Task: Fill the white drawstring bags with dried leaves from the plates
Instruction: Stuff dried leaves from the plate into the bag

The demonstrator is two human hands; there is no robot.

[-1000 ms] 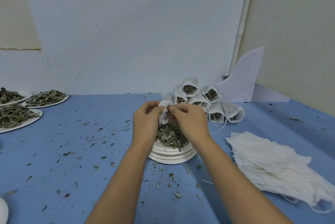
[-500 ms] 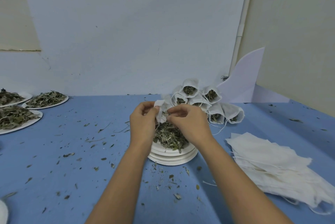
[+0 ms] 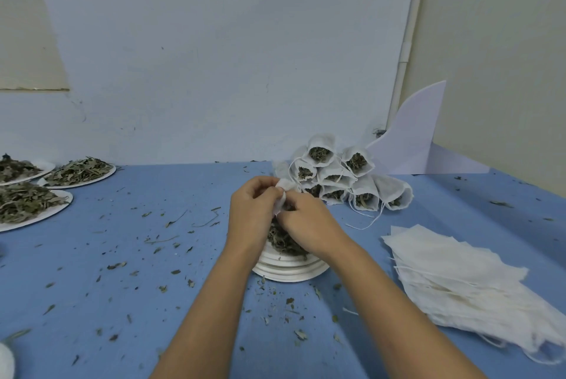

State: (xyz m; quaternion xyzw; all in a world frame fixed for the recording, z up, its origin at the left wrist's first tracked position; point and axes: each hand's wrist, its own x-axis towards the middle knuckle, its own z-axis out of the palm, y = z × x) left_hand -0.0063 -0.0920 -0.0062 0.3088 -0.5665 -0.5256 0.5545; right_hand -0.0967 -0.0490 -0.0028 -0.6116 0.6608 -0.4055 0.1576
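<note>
**Above the middle of the blue tabletop, two hands work on one small white bag**

At the centre of the tabletop (image 3: 147, 256), a person holds a white drawstring bag (image 3: 283, 191) just above a stack of plates (image 3: 288, 273). The top plate carries a heap of dried leaves (image 3: 283, 240). The left hand (image 3: 254, 213) has its fingers curled and pinches one side of the bag's mouth. The right hand (image 3: 309, 225) has its fingers bunched together on the other side. Whether they also hold leaves is hidden behind the knuckles.

Just behind the hands, a pile of filled bags (image 3: 337, 176) lies with mouths open and leaves showing. To the right, well apart, lies a flat heap of empty bags (image 3: 453, 271). Three more plates of leaves (image 3: 61, 207) sit at the far left, and loose crumbs of leaf are scattered across the cloth.

This looks like the filling step for one bag, with many empties yet to do. The next move likely calls for keeping the mouth spread with the left hand while the right gathers a pinch from the heap below and pushes it in without spilling.
</note>
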